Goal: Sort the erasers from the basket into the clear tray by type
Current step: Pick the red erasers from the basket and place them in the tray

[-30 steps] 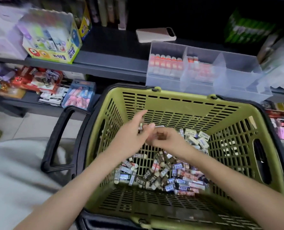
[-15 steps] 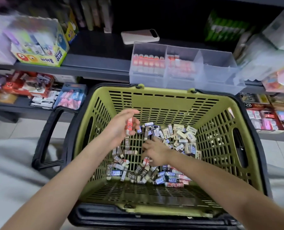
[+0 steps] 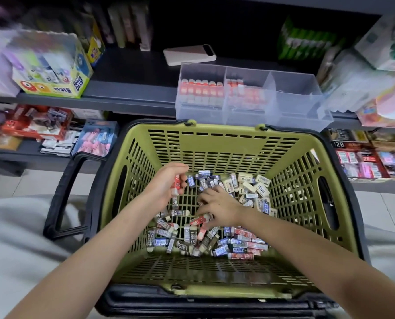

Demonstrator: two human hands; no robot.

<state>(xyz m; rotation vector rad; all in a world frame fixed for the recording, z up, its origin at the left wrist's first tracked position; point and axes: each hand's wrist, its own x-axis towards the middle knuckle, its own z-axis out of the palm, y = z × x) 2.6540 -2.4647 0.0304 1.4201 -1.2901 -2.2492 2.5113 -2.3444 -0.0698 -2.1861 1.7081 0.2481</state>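
The erasers (image 3: 205,236) mostly lie loose on the floor of the green basket (image 3: 215,143). There are too many to count singly, several dozen at a guess, in four sorts: red sleeves, dark 2B sleeves, blue sleeves and a cream cluster of roughly ten at the far right. The left hand (image 3: 166,185) has its fingers curled round one red eraser (image 3: 176,185), held above the heap. The right hand (image 3: 221,209) is down among them, fingers spread; whether it pinches anything I cannot tell. On the shelf (image 3: 132,88) beyond, the clear tray (image 3: 293,107) has three compartments: six red ones in a row in the left, more red in the middle, uncounted, none visible in the right. Sorting looks well short of half done
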